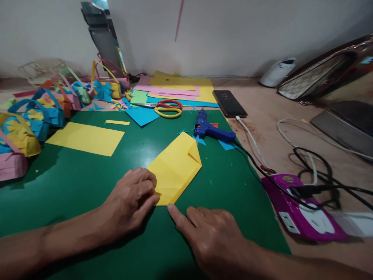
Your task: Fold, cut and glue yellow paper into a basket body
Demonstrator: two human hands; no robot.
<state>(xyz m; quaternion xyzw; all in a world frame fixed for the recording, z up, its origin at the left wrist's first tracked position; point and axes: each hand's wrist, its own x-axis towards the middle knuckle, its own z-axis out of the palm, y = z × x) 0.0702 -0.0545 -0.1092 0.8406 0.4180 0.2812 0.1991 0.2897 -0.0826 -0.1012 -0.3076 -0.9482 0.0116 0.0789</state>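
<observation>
A folded sheet of yellow paper [171,167] lies at an angle on a green board, with creased flaps along its right and lower edges. My left hand [135,198] is closed on its lower left edge, thumb and fingers pinched together there. One stretched digit of my right hand [211,235] touches the paper's bottom corner; the other fingers are curled, and nothing shows in their grip. Just beyond the paper's top corner rests a blue glue gun [212,128]. A flat yellow sheet [87,138] and a narrow yellow strip [117,122] lie to the left.
Several small paper baskets [55,112] line the left side. Scissors [167,108] and coloured sheets [180,87] lie at the back, beside a phone [230,103]. On the right, cables run to a purple power strip [303,210] near a bag [326,70].
</observation>
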